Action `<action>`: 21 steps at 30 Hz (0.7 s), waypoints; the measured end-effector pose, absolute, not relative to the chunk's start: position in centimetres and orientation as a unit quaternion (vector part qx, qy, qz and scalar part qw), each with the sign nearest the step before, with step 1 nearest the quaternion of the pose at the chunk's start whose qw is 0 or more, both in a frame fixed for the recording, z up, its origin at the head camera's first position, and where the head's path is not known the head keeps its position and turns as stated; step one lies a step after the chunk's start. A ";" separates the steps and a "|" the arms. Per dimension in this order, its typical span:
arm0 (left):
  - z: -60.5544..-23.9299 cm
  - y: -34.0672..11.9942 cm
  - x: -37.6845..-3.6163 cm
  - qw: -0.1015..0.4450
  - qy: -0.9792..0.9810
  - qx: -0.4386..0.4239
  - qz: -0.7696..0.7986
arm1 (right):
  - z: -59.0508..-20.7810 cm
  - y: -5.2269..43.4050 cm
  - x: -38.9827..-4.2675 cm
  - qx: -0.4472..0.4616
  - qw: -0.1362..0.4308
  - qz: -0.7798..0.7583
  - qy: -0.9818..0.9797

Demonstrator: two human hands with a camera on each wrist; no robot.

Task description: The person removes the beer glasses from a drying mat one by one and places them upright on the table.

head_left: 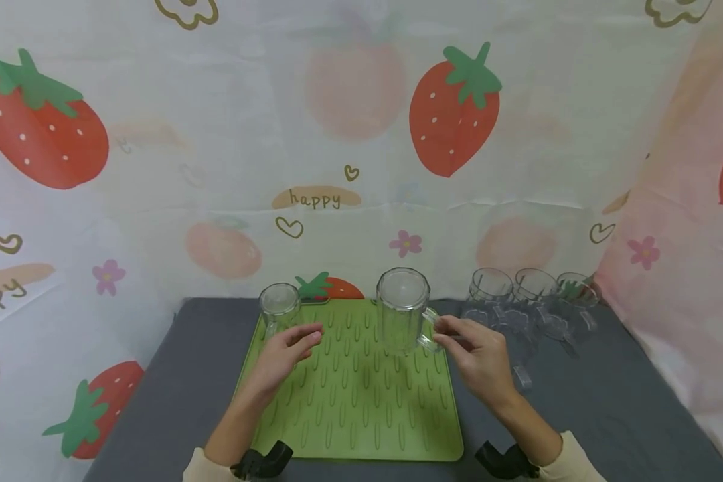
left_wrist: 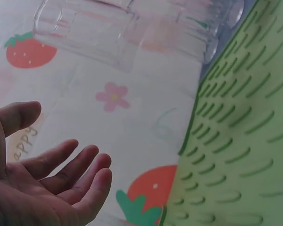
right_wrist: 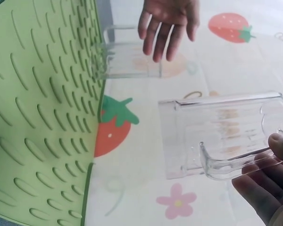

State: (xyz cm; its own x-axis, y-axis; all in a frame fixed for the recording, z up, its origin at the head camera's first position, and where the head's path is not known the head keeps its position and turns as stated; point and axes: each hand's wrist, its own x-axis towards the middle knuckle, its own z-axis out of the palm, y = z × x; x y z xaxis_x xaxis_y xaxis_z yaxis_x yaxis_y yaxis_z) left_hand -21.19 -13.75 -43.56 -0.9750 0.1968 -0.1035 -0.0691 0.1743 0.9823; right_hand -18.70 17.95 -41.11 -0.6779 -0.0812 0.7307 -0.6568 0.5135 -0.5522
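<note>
My right hand point(head_left: 478, 355) pinches the handle of a clear glass mug point(head_left: 402, 314) between thumb and fingers. The mug hangs base up above the back right part of a green ridged mat point(head_left: 355, 415); in the right wrist view its body point(right_wrist: 217, 136) shows apart from the mat. Another clear glass mug point(head_left: 280, 299) stands at the mat's back left corner. In front of it, and overlapping its lower part, is my left hand point(head_left: 283, 358), fingers loosely bent around nothing. The left wrist view shows the left hand's point(left_wrist: 61, 179) bare palm.
Several clear glass mugs point(head_left: 536, 284) stand together, rims up, at the back right of the dark grey table cloth point(head_left: 608, 402). Behind the table hangs a white curtain point(head_left: 349, 254) printed with strawberries and flowers.
</note>
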 end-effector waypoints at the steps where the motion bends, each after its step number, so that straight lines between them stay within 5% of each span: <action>1: -43.4 -13.6 -21.3 0.108 0.758 0.046 0.642 | -41.1 17.9 -18.7 0.230 0.330 0.436 -0.805; 21: -42.6 -11.7 -22.4 0.157 0.725 0.060 0.667 | -40.9 18.4 -19.2 0.299 0.389 0.340 -0.802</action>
State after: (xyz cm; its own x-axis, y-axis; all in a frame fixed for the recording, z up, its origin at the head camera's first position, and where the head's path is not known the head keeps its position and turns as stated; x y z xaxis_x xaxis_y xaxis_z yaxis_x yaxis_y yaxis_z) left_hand -22.36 -11.71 -42.62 -0.9433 0.2965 -0.1490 -0.1237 0.1022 0.9870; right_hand -19.15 18.38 -40.87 -0.5189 -0.2155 0.8272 -0.7446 0.5894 -0.3134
